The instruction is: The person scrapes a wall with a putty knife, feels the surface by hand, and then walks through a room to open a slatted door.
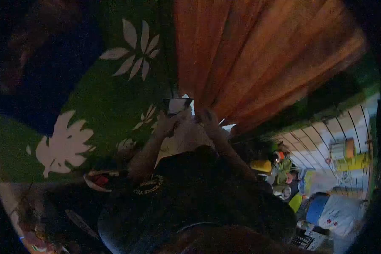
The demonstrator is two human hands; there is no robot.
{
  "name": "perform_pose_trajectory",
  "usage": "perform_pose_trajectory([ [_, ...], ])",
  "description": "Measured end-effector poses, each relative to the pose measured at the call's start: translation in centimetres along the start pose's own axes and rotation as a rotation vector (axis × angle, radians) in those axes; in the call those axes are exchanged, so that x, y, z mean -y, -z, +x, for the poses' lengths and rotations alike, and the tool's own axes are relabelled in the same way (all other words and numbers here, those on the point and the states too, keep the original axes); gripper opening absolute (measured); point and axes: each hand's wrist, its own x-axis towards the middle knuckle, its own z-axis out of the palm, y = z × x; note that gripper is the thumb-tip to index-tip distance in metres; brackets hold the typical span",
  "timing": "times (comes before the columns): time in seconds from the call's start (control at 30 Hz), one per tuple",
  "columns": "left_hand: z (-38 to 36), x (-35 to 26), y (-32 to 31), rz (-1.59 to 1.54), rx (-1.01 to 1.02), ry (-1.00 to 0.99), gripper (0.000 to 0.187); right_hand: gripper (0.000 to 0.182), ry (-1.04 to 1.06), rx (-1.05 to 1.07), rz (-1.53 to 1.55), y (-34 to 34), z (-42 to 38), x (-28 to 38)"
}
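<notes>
The view is dark, so details of the hands are dim. My left hand [170, 122] is closed at the lower edge of a small pale, flat-looking piece with a dark upper rim [178, 106]; I cannot make out its kind. Just to the right, my right hand [206, 117] is raised beside the lower end of an orange-brown curtain [249, 55]. Its fingers are too dark to show whether they touch the cloth. Bright light comes through between the curtain and the pale piece.
Green fabric with pale leaf prints [67, 144] spreads along the left, with a dark blue area [76, 63] over it. At the right are a yellow container [261, 166], several jars and bottles, a slatted surface [321, 135] and a white flowered cloth [338, 216].
</notes>
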Motion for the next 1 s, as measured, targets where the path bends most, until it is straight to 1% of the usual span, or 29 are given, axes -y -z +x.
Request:
perform_pose_trajectory([
  [0.03, 1.8, -0.9, -0.3, 0.031, 0.031, -0.119, 0.033, 0.029, 0.022, 0.066, 0.049, -0.6, 4.4, 0.7],
  [0.07, 2.8, -4.5, -1.3, -0.023, -0.018, -0.13, 0.031, 0.023, 0.043, 0.136, 0.098, -1.3, 9.3, 2.0],
  [0.1, 4.0, -7.3, -1.9, -0.077, -0.069, -0.145, 0.031, 0.029, -0.013, 0.199, 0.22, -2.0, 14.0, 3.2],
  [0.13, 5.4, -8.6, -1.8, -0.072, -0.082, -0.145, 0.031, 0.035, -0.068, 0.263, 0.339, -2.6, 18.3, 4.8],
  [0.17, 6.6, -9.5, -1.7, -0.044, -0.025, -0.011, 0.03, 0.035, -0.088, 0.311, 0.402, -3.6, 22.6, 6.6],
  [0.2, 7.6, -9.8, -1.9, -0.019, 0.033, 0.132, 0.03, 0.036, -0.063, 0.331, 0.431, -4.6, 26.7, 8.0],
  [0.23, 9.5, -8.5, -2.2, -0.021, 0.021, 0.14, 0.03, 0.036, -0.038, 0.344, 0.453, -5.2, 30.9, 9.4],
  [0.3, 12.1, -5.6, -2.7, 0.002, -0.072, 0.483, 0.031, 0.036, 0.036, 0.344, 0.476, -5.8, 37.9, 12.7],
  [0.33, 12.7, -5.8, -3.3, -0.002, -0.083, 0.484, 0.031, 0.036, 0.076, 0.336, 0.475, -5.5, 41.0, 14.3],
  [0.37, 12.7, -6.0, -3.8, -0.128, -0.123, 0.446, 0.032, 0.036, 0.106, 0.323, 0.473, -4.8, 43.6, 15.4],
  [0.4, 12.6, -5.7, -3.9, -0.18, -0.146, 0.436, 0.032, 0.037, 0.134, 0.293, 0.464, -3.3, 46.0, 16.5],
  [0.43, 12.5, -5.5, -4.0, -0.232, -0.169, 0.425, 0.032, 0.037, 0.146, 0.27, 0.464, -1.8, 47.5, 17.2],
  [0.5, 13.8, -4.6, -4.3, -0.278, -0.183, 0.439, 0.029, 0.037, 0.184, 0.188, 0.44, 3.6, 49.5, 18.3],
  [0.63, 18.6, -0.9, -3.8, -0.228, -0.123, 0.461, 0.031, 0.038, 0.25, -0.033, 0.353, 15.4, 50.0, 17.7],
  [0.7, 21.4, 2.6, -2.7, -0.107, -0.033, 0.381, 0.037, 0.038, 0.271, -0.16, 0.308, 20.3, 48.9, 17.2],
  [0.77, 25.1, 4.4, -2.4, -0.068, 0.081, 0.23, 0.044, 0.039, 0.279, -0.253, 0.281, 23.4, 47.9, 16.6],
  [0.83, 30.3, 1.0, -3.7, -0.214, 0.18, 0.083, 0.047, 0.039, 0.286, -0.326, 0.249, 25.0, 48.3, 16.7],
  [0.87, 33.1, -5.7, -5.4, -0.174, 0.078, 0.254, 0.031, 0.039, 0.28, -0.356, 0.242, 25.4, 49.1, 16.6],
  [0.9, 34.3, -9.1, -5.9, -0.139, -0.048, 0.427, 0.022, 0.039, 0.282, -0.377, 0.227, 25.1, 49.4, 16.4],
  [0.93, 34.3, -9.8, -5.9, -0.136, -0.031, 0.41, 0.022, 0.04, 0.287, -0.384, 0.212, 24.5, 49.0, 17.1],
  [0.97, 35.8, -10.2, -5.9, -0.125, 0.103, 0.21, 0.025, 0.04, 0.282, -0.394, 0.196, 24.1, 49.5, 17.3],
  [1.0, 37.0, -10.4, -6.0, -0.121, 0.174, 0.113, 0.026, 0.04, 0.282, -0.4, 0.178, 23.3, 50.0, 17.9],
])
